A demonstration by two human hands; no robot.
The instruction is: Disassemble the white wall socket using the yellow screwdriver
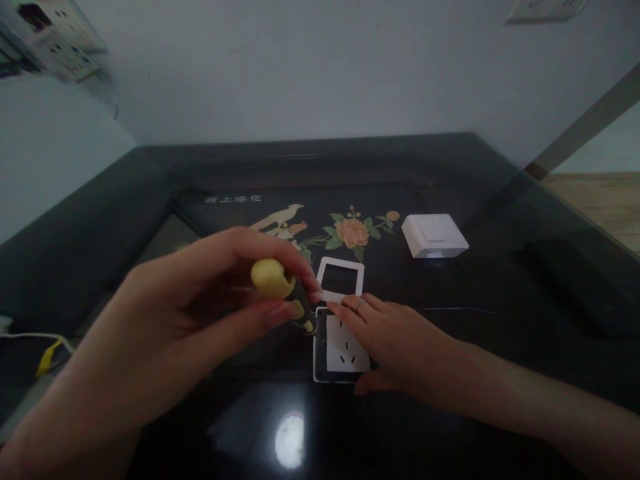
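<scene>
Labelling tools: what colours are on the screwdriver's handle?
The handle is yellow and dark grey; it shows in the head view, the only one.

Pale wall (310, 73) behind dark table (500, 280)

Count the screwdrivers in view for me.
1. The yellow-and-dark screwdriver is in the left hand, angled down toward the left side of the socket. Anything behind the hands would be hidden.
</scene>
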